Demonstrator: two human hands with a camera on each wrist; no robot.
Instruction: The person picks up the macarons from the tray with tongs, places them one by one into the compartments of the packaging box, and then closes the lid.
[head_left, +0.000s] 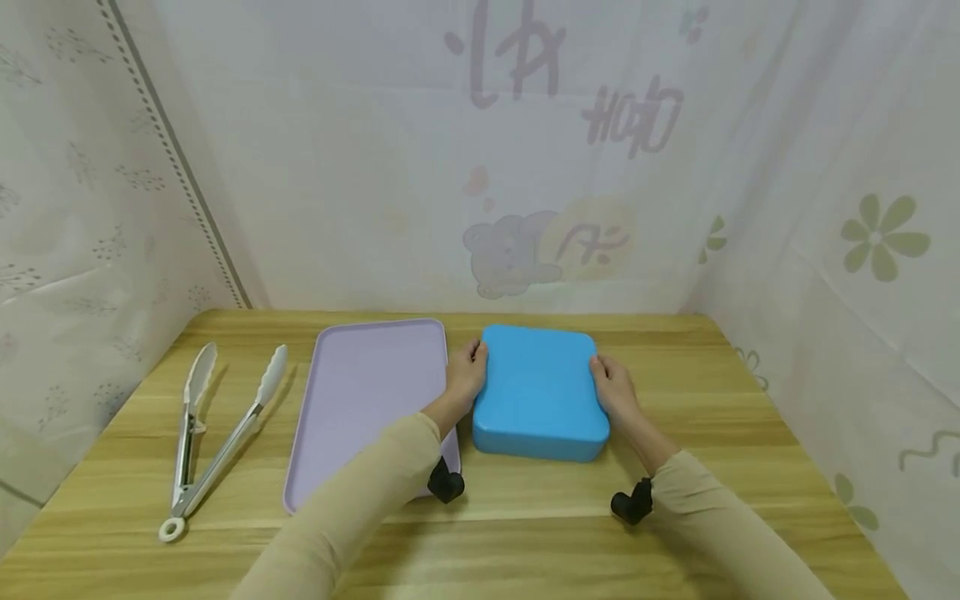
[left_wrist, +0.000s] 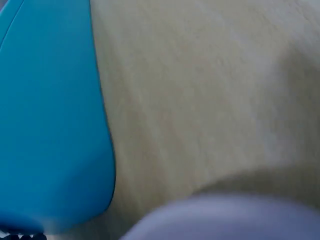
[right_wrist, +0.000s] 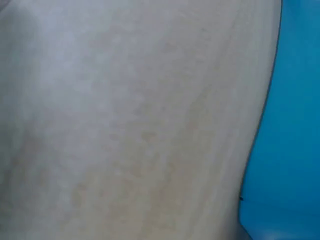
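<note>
A blue box [head_left: 540, 383] with rounded corners and a smooth top is between the two hands, near the middle of the table. On its left side the left hand [head_left: 467, 375] grips it, thumb near the top edge. The right hand [head_left: 615, 387] holds the opposite side in much the same way; the fingers under or behind the box are hidden. Part of the blue box [left_wrist: 50, 115] fills the left of the left wrist view, and the same box [right_wrist: 287, 140] shows along the right of the right wrist view. Neither wrist view shows fingers clearly.
Left of the box lies a flat purple tray [head_left: 367, 383], partly under the left forearm. Farther left are spread tongs [head_left: 213, 467] with white tips. The wooden table [head_left: 750, 467] meets patterned cloth [head_left: 337, 167] at the back and sides.
</note>
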